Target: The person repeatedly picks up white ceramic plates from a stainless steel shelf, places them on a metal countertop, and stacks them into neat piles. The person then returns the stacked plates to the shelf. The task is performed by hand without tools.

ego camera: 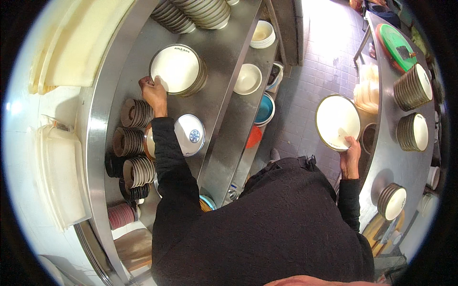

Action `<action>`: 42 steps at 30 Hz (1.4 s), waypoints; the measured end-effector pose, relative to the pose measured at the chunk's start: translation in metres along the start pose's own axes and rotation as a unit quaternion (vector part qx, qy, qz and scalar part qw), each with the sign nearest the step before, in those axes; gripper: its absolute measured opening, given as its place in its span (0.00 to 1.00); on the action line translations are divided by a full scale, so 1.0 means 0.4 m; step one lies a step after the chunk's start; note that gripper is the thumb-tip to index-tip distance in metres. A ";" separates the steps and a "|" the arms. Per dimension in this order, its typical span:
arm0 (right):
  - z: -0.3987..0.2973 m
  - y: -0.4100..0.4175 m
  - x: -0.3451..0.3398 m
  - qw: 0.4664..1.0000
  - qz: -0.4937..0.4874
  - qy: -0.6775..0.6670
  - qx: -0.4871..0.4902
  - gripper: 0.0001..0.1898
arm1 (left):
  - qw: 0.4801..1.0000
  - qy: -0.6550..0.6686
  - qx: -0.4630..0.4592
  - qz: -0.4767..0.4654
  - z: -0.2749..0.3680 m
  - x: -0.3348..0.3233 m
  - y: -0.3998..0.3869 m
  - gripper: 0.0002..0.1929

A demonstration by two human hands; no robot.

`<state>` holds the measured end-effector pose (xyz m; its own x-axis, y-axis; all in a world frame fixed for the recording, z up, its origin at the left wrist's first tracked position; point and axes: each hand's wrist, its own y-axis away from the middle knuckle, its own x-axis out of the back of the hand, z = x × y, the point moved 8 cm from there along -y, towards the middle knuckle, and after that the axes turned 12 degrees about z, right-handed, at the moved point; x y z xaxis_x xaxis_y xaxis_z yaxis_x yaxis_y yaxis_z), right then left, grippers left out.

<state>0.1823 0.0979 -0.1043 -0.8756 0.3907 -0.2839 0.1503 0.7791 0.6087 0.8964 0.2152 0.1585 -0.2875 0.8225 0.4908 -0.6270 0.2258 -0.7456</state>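
My left hand [155, 93] grips the near rim of a round white dish with a dark edge [175, 69], which lies on top of a stack of dark-sided dishes on the steel shelf [218, 71]. Whether it is lifted off the stack I cannot tell. At the right, my right hand [351, 154] holds a similar white dish with a dark rim [337, 121] by its edge, out over the tiled floor, beside the steel table. A white dish with a blue pattern [190, 136] lies near my left sleeve.
Several stacks of small dark dishes [137, 113] line the left shelf. Bowls [247, 79] stand on the lower shelf. On the right table [388, 150] are dish stacks [413, 87] and a green round lid or tray [398, 46]. Part of another person [383, 10] shows at the top right.
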 end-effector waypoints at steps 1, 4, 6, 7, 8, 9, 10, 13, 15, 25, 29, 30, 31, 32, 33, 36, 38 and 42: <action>-0.004 -0.003 0.007 1.000 -0.002 -0.005 0.000 0.27 | 0.999 -0.025 0.021 -0.020 0.005 0.000 0.001 0.15; -0.017 -0.004 0.025 0.999 -0.014 -0.028 0.007 0.26 | 0.999 -0.034 0.014 -0.023 0.049 0.016 0.006 0.17; -0.023 -0.001 0.035 1.000 -0.017 -0.017 0.011 0.25 | 0.995 0.044 -0.076 0.040 0.113 0.048 0.012 0.19; -0.025 0.002 0.039 1.000 -0.018 -0.020 0.010 0.25 | 0.993 0.056 -0.094 0.050 0.131 0.057 0.017 0.19; -0.027 0.004 0.044 1.000 -0.010 -0.016 0.014 0.25 | 0.992 0.061 -0.102 0.046 0.143 0.063 0.021 0.19; -0.030 0.007 0.050 1.000 -0.002 -0.017 0.018 0.25 | 0.991 0.065 -0.110 0.045 0.158 0.070 0.025 0.19; -0.032 0.011 0.048 0.999 -0.010 -0.024 0.026 0.25 | 0.990 0.058 -0.115 0.055 0.167 0.077 0.029 0.18; -0.030 0.012 0.069 0.999 0.021 -0.031 0.023 0.25 | 0.985 0.043 -0.142 0.090 0.206 0.104 0.037 0.16; -0.025 0.010 0.081 0.999 0.024 -0.024 0.019 0.25 | 0.978 0.042 -0.173 0.107 0.232 0.118 0.039 0.15; -0.030 0.002 0.146 0.999 0.020 -0.031 0.026 0.27 | 0.949 0.044 -0.274 0.151 0.296 0.158 0.032 0.15; -0.046 -0.015 0.185 0.999 0.029 -0.037 0.026 0.24 | 0.985 0.161 -0.017 0.067 0.238 0.110 -0.002 0.09; -0.058 -0.022 0.205 0.998 0.039 -0.038 0.030 0.23 | 0.976 0.213 0.049 0.012 0.231 0.085 0.000 0.09; -0.073 -0.027 0.227 0.998 0.043 -0.040 0.034 0.22 | 0.954 0.263 0.133 -0.048 0.221 0.055 0.013 0.09; -0.095 -0.035 0.251 0.996 0.047 -0.060 0.039 0.20 | 0.927 0.298 0.208 -0.090 0.218 0.031 0.040 0.09; -0.121 -0.043 0.277 0.996 0.045 -0.069 0.035 0.20 | 0.906 0.329 0.229 -0.136 0.238 0.012 0.067 0.09; -0.250 -0.065 0.393 0.992 0.096 -0.041 0.074 0.21 | 0.824 0.371 0.333 -0.269 0.304 -0.043 0.173 0.10; -0.355 -0.072 0.458 0.987 0.100 -0.064 0.112 0.22 | 0.786 0.383 0.366 -0.318 0.360 -0.065 0.244 0.10; -0.534 -0.056 0.593 0.953 0.182 -0.009 0.243 0.18 | 0.700 0.437 0.434 -0.361 0.455 -0.130 0.387 0.12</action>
<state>-0.1270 0.0685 -0.0271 -0.7182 0.6826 -0.1352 0.6406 0.7244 0.2547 0.6824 0.1122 0.0996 0.6463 0.7485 -0.1487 -0.6933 0.6573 0.2956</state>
